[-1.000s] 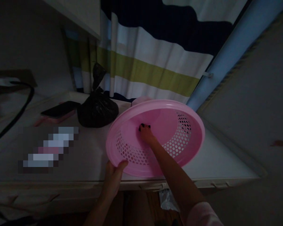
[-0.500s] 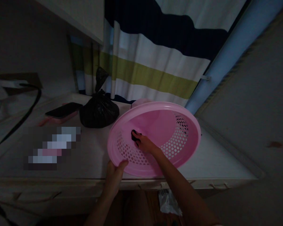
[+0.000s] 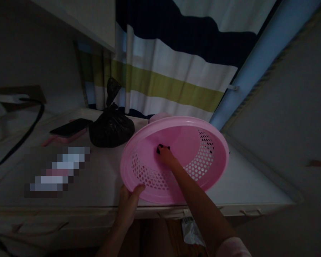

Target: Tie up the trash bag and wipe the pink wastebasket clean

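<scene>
A pink plastic basket with rows of round holes lies tilted on the white countertop, its mouth facing me. My left hand grips the near left rim, thumb on the inside and fingers behind. Deep in the basket, my right hand is closed on a small black cloth held near the basket's inner bottom. Most of the cloth is hidden under the fingers. Just left of the basket stands a knotted black plastic bag.
A phone rests on a pink item at the back left, with a blurred-out patch before it. A black cable hangs at far left. Behind the counter falls a striped curtain. A silvery plastic bag lies below.
My right hand has moved the black cloth a little rightward and deeper along the basket's inside. The left hand keeps its hold on the rim. The view has shifted slightly.
</scene>
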